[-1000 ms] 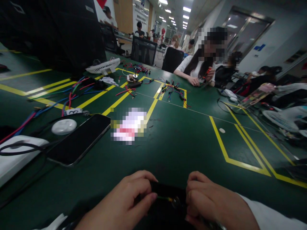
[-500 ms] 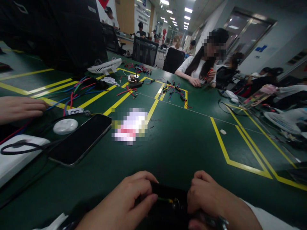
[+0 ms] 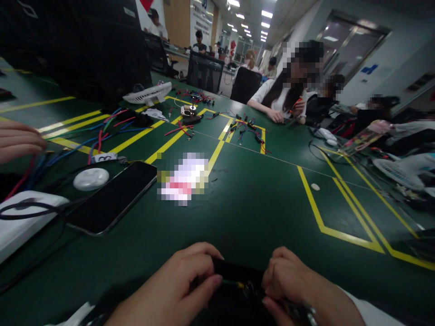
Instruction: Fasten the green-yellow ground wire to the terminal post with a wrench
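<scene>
At the bottom edge, my left hand [image 3: 188,283] pinches a thin green-and-yellow wire [image 3: 234,283] between thumb and fingers. The wire points right, toward small shiny metal bits [image 3: 249,288] that are too dark to make out. Close by on the right, my right hand [image 3: 294,283] is closed around a dark tool with a shiny metal end [image 3: 309,312]. Most of that tool is hidden by the palm and the frame edge, so its kind does not show. Black material lies behind and below both hands.
A phone [image 3: 115,199], a white oval case [image 3: 91,179] and a white box with a black cable [image 3: 30,222] lie left. Another person's hand [image 3: 20,141] is above coloured wires [image 3: 102,131]. Wire bundles [image 3: 248,129] lie farther back. Someone sits across the table [image 3: 258,181].
My right hand has shifted slightly left, its thumb now showing nearer the metal bits. My left hand stays put. The other person's hand at the left has moved left, toward the frame edge.
</scene>
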Available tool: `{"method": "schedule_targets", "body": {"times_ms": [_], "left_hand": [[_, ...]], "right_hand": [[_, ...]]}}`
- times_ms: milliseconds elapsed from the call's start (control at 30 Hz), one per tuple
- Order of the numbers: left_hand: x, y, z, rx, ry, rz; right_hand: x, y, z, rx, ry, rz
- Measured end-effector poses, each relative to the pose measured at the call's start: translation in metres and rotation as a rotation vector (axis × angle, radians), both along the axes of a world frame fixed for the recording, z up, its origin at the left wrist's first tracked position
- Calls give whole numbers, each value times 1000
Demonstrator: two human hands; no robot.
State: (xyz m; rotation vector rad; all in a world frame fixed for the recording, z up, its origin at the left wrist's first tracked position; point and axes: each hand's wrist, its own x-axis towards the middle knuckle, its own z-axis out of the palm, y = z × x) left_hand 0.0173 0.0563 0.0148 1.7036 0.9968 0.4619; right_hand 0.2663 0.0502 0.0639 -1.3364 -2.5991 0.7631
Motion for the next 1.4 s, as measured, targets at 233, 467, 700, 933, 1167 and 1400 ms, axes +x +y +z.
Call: {"method": "schedule_targets", "body": {"times_ms": [233, 467, 700, 933, 1167, 1400], "left_hand": [[-1, -3, -1, 3, -8, 12], [0, 0, 0, 8, -16, 22], [-1, -1, 0, 15, -19, 26], [0, -2, -5, -7, -20, 8], [2, -1, -7, -35, -4, 17], [1, -5, 6, -19, 99, 78]], "right_hand": [[-4, 3, 3, -20, 11, 2], [7, -3, -3, -65, 24, -73], [1, 1, 3, -67, 51, -23], [22, -3, 4, -164, 215, -113], [41, -25, -2, -219, 370, -284], [35, -25, -16, -102, 323, -195]]}}
